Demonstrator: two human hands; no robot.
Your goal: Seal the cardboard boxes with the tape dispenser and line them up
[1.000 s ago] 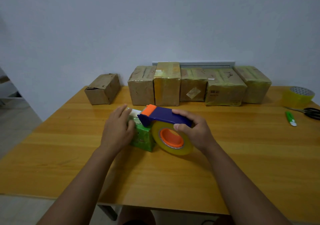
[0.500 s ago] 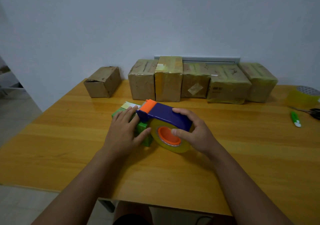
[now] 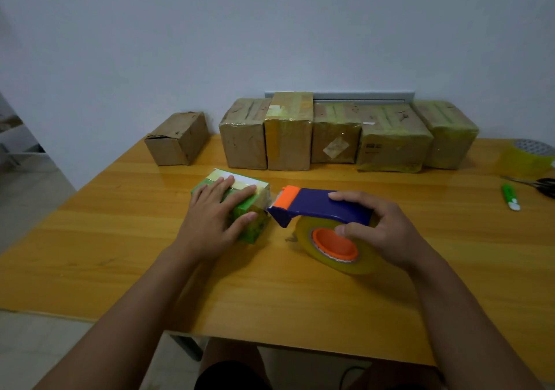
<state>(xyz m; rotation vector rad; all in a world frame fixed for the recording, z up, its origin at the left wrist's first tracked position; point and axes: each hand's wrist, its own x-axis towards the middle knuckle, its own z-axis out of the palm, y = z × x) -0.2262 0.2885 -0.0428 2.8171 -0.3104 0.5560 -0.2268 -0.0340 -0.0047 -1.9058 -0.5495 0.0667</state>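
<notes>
The tape dispenser (image 3: 326, 224) is gripped in the curled right hand (image 3: 381, 233), its orange nose aimed leftward at the green box (image 3: 240, 206) lying just beyond it, which is pressed down under the flat, straight-fingered left hand (image 3: 214, 212).

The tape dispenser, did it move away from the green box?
Yes. The tape dispenser slid right, off the green box that the left hand presses; the right hand grips it.
</notes>
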